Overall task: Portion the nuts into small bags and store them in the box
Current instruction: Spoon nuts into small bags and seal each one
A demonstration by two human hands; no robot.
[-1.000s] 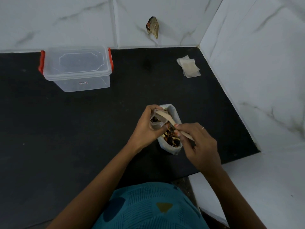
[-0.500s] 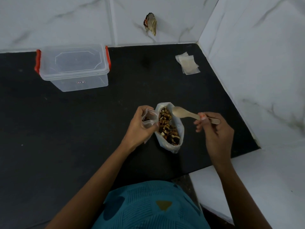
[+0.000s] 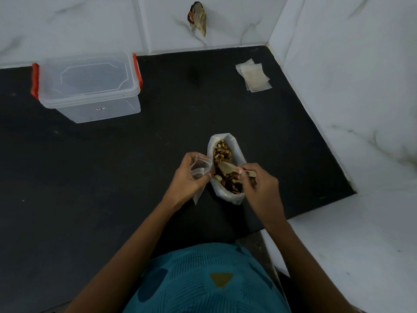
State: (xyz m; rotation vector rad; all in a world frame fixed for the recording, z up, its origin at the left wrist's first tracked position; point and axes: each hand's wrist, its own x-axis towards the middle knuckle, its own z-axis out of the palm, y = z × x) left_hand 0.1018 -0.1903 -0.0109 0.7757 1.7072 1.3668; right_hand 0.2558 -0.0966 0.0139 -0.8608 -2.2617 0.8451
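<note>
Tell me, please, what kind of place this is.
Most likely a corner of a home kitchen: a black counter, white marble-look wall tiles meeting in a corner, and a clear lidded box plus an open bag of nuts.

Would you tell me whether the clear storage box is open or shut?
Shut: the lid sits flat on the box.

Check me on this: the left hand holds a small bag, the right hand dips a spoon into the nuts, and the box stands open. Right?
Not quite. The box is closed: the head view shows its lid on. The rest holds: the left hand holds the small bag, and the right hand dips the spoon into the nuts.
</note>
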